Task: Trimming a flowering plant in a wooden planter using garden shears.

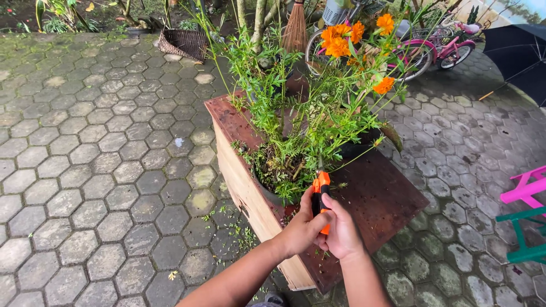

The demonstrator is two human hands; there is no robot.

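Observation:
Both my hands are wrapped around orange-handled pruning shears [321, 185], whose blades point up into the base of a leafy green plant [307, 119]. My left hand [302, 227] grips from the left side, and my right hand [343, 230] closes over the lower handle. The plant grows in a dark pot [273, 196] and carries orange flowers [341, 40] at the top. The pot stands on a wooden crate [381, 199] with a dark reddish top. The blade tips are hidden among the stems.
Mossy hexagonal paving [102, 170] surrounds the crate, with plant trimmings [236, 227] scattered beside it. A woven basket [183, 42], a broom [296, 25] and a pink bicycle [438, 48] stand behind. A black umbrella [520, 54] and pink and green furniture [526, 219] are at right.

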